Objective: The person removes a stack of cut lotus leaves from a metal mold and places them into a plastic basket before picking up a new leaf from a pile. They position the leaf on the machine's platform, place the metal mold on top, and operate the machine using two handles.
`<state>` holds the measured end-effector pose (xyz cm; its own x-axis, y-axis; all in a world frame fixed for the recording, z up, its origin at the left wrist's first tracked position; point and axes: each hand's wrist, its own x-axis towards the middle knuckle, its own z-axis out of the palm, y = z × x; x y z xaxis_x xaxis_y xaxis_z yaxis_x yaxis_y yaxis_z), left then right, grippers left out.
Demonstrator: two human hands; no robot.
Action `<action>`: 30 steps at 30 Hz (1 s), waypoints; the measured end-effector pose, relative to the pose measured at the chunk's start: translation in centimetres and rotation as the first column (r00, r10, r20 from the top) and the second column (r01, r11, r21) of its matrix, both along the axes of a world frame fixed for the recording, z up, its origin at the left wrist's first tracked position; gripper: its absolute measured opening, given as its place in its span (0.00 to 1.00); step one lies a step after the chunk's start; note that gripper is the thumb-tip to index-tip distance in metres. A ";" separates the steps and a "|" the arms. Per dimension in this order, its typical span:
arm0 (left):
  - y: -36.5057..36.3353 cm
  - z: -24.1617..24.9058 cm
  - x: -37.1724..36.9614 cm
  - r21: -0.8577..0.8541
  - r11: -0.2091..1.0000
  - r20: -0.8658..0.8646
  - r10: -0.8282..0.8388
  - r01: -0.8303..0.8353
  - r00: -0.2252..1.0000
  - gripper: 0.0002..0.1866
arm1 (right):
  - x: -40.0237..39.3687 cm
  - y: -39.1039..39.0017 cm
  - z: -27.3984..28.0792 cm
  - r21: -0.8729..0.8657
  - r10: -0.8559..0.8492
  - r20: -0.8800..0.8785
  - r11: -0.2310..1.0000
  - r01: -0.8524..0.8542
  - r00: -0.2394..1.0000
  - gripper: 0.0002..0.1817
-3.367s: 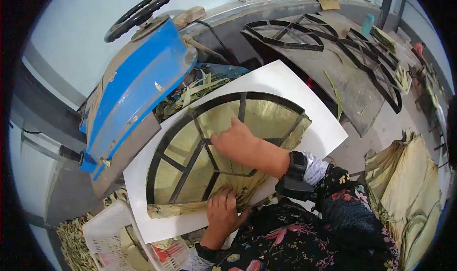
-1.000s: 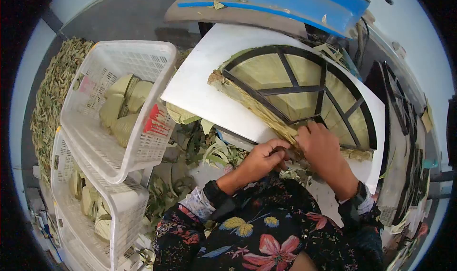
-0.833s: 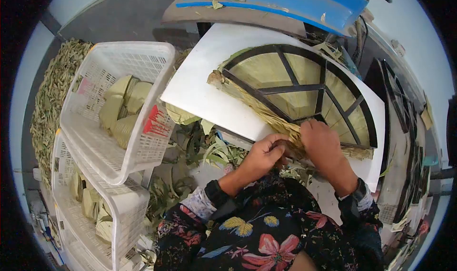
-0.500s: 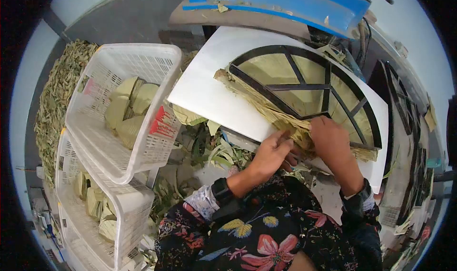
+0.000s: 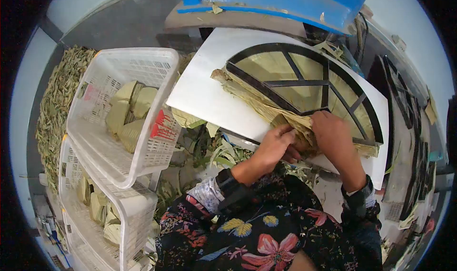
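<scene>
A stack of dried leaves (image 5: 257, 102) lies on the white board (image 5: 195, 83). On top of it rests a black half-round cutting die (image 5: 297, 84) with inner bars. My left hand (image 5: 271, 149) is closed, with thumb and fingers pinching the loose leaf edges that stick out on my side of the die. Close beside it, my right hand (image 5: 333, 133) has its fingers curled over the leaf edges at the die's near side. Its fingertips are partly hidden.
At left, stacked white plastic baskets (image 5: 126, 183) hold bundles of cut leaves (image 5: 128, 114). A leaf heap (image 5: 59, 114) lies behind them. A blue machine (image 5: 281, 2) stands beyond the board. More black dies (image 5: 414, 161) lean at right. Leaf scraps (image 5: 228, 154) lie below the board.
My left hand has shifted slightly up and stays at the leaf edges. My right hand remains at the die's near side. The whole view has moved a little.
</scene>
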<state>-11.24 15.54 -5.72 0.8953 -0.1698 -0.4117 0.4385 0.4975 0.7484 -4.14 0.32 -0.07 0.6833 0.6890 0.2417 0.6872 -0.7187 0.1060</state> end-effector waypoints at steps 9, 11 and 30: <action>0.4 0.7 1.5 -0.092 0.993 -0.094 0.060 -0.069 0.994 0.17 | -0.3 0.5 0.9 0.020 -0.029 -0.035 0.999 0.030 0.999 0.02; 0.1 0.8 1.8 -0.057 0.996 -0.101 0.065 -0.071 0.993 0.16 | -0.3 0.5 0.7 0.000 -0.044 -0.036 0.999 0.044 0.998 0.02; 2.5 1.1 5.8 -0.581 0.797 -0.070 0.152 -0.164 0.986 0.04 | 0.5 0.0 4.3 0.180 -0.084 -0.009 0.980 0.085 0.996 0.07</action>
<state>-5.46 18.04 -4.62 0.9241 -0.2400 -0.2974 0.3263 0.9007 0.2870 -3.66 0.28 4.18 0.7378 0.5738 0.3555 0.6231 -0.7815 -0.0318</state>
